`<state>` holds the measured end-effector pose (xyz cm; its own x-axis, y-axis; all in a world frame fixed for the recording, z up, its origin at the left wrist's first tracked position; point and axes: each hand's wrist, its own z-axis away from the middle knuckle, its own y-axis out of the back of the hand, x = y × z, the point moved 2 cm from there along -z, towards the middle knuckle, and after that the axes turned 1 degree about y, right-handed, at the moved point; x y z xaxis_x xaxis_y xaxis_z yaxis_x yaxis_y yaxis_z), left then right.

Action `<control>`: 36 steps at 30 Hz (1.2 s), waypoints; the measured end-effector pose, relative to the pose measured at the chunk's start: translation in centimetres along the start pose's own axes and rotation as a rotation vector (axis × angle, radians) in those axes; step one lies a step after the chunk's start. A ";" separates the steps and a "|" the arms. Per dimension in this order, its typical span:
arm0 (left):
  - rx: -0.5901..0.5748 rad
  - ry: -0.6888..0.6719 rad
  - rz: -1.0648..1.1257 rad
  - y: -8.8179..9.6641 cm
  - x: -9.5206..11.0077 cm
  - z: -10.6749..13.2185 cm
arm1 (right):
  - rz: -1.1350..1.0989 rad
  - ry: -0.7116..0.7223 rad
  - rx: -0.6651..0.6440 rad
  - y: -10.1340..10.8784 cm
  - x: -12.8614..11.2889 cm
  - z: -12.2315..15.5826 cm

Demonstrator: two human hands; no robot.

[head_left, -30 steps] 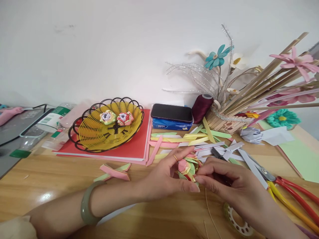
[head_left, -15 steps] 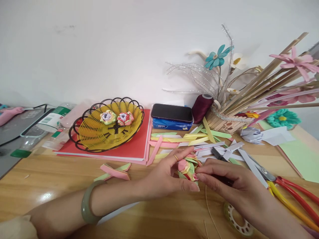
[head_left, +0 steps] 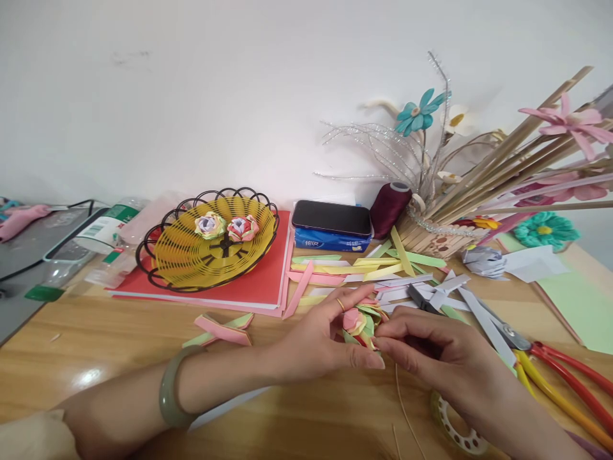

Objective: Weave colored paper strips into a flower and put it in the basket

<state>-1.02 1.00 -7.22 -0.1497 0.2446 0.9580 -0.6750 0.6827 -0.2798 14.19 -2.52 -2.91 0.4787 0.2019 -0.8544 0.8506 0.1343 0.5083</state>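
A folded paper flower in pink, yellow and green is held above the table's front middle. My left hand is closed around its left side, thumb below and fingers above. At the flower's right edge, my right hand pinches a petal between thumb and forefinger. Part of the flower lies hidden behind the fingers. A thin brown cord hangs or lies just below the hands. Beyond them spread several loose paper strips in pink, yellow, green and white.
Two finished paper flowers sit in a yellow woven basket on red paper. A phone rests on a blue tissue pack. Red-handled scissors, a tape roll and a thread spool are at right.
The right fingers have shifted very slightly at the flower's edge. Both hands keep their hold, and the view has moved a little.
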 end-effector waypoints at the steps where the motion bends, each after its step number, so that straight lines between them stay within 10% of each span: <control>1: 0.003 -0.003 -0.010 0.0 0.0 0.0 | -0.003 -0.002 -0.007 0.0 0.0 0.0; 17: -0.012 0.038 0.122 0.0 -0.6 -0.1 | -0.051 -0.121 -0.066 0.2 -0.3 0.0; 32: 0.043 -0.034 0.046 0.1 -0.9 -0.1 | 0.774 0.443 0.338 -1.0 -0.1 1.6; 36: 0.083 -0.054 0.003 0.1 -0.7 0.0 | 0.487 0.307 0.170 -0.5 -0.5 1.1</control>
<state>-0.96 0.92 -7.95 -0.1890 0.2073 0.9598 -0.7314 0.6225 -0.2785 13.74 -3.77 -2.83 0.7588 0.4759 -0.4447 0.5844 -0.1960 0.7874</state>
